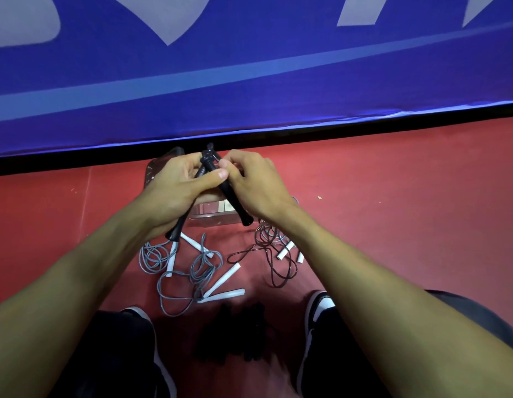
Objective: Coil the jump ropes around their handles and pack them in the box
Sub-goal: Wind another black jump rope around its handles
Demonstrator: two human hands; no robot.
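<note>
While fingers [220, 174] of both hands curled round two black handles [235, 196], left hand [177, 188] & right hand [255, 182] held them crossed above clear box [209, 211]; grey ropes w/ white handles [225, 278] lay loose on red floor [393, 196].

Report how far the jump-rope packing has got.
Done: nothing visibly packed; the clear box is mostly hidden behind the hands. In hand: left hand and right hand hold the crossed black handles. Left: grey ropes with white handles and a dark rope lie loose on the floor.
</note>
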